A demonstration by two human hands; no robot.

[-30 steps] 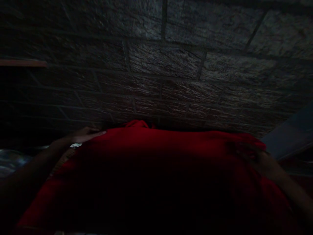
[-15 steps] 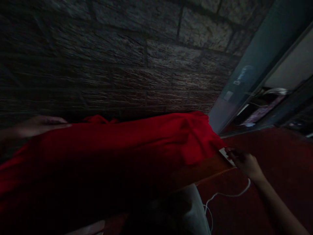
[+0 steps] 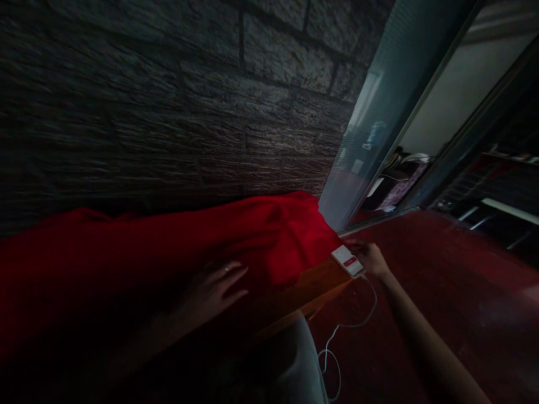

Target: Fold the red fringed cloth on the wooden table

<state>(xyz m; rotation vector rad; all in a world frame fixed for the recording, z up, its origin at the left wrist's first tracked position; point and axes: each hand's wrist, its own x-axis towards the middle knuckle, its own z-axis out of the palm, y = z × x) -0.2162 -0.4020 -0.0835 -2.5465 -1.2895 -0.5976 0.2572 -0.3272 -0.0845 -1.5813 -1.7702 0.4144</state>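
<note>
A red cloth [image 3: 189, 235] lies spread along a wooden bench or table, with some wrinkles toward its right end. Over the front part of the cloth is my left hand [image 3: 221, 289], its fingers apart and holding nothing; dim light hides whether it touches the fabric. My right hand [image 3: 370, 261] is at the cloth's far right corner, fingers closed on the edge. Just beside those fingers lies a phone [image 3: 347, 261] with a white and red screen and a white cable [image 3: 351, 325] running down from it.
Behind the cloth rises a rough stone-block wall [image 3: 210, 95]. To the right are a bluish door panel [image 3: 370, 118] and a doorway, with a red floor [image 3: 458, 269] below. My knee [image 3: 305, 348] is close to the wooden edge [image 3: 320, 300].
My left hand has come from the cloth's far left edge to its front middle, fingers now spread. My right hand stays at the corner. The view has turned right, showing more of the phone.
</note>
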